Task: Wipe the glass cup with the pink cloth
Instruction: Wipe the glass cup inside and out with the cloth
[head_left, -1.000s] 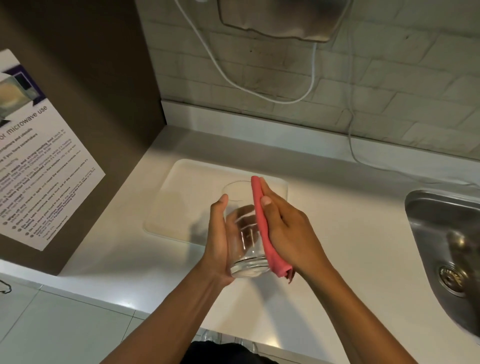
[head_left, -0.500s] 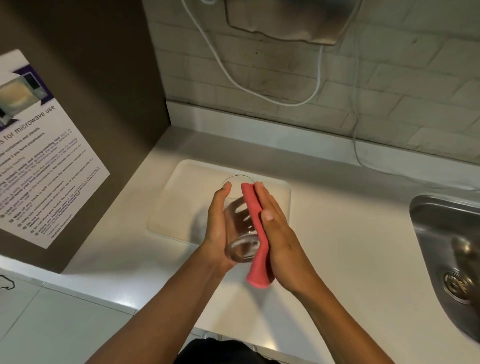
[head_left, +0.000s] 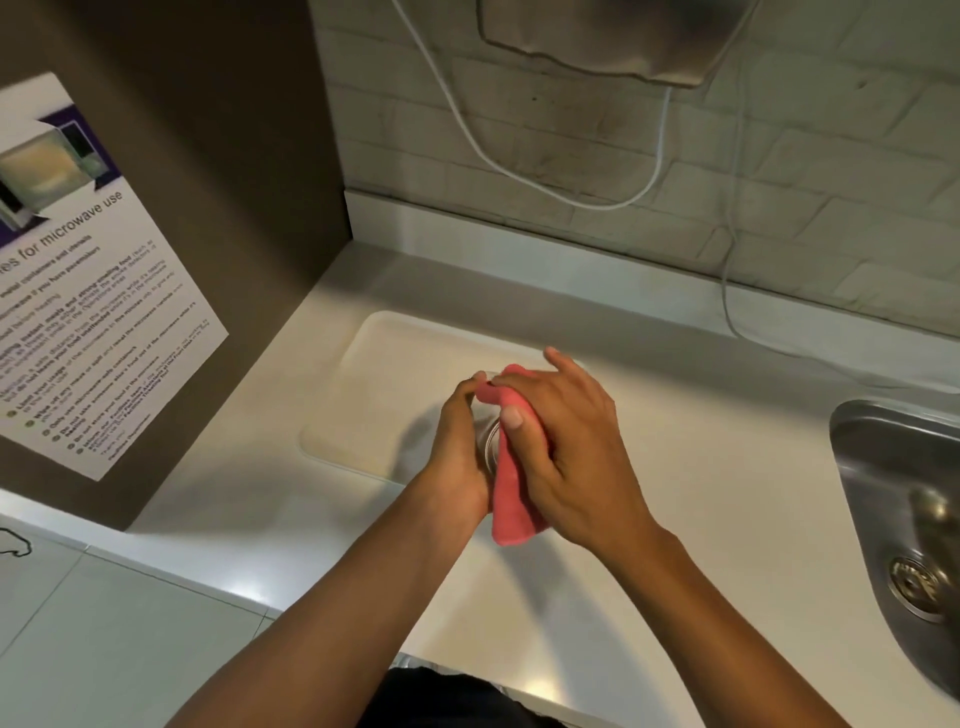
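White counter (head_left: 675, 467), glass cup (head_left: 488, 441) upright, cloth-wrapped

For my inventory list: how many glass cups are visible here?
1. The glass cup is between the left hand and the pink cloth under the right hand, mostly hidden.

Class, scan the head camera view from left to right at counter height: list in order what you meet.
Microwave-use poster → white tray → left hand → pink cloth → right hand → steel sink. The glass cup, mostly hidden between the hands, is left out.
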